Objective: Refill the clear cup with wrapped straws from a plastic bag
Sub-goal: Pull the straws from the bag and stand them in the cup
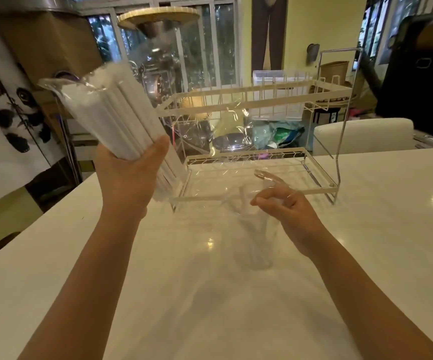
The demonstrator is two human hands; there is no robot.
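The left hand grips a tilted bundle of wrapped straws in a clear plastic bag above the white surface, well apart from the right hand, which sits loosely curled beside the clear cup, and whether it pinches anything cannot be told.

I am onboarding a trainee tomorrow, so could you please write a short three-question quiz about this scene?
1. True or false: the left hand grips the bundle of wrapped straws.
2. Where does the clear cup stand? A) on a chair B) on the white table C) on the floor
3. Fill in: the dish rack behind the cup has ____ tiers.

Key: 1 true; 2 B; 3 two.
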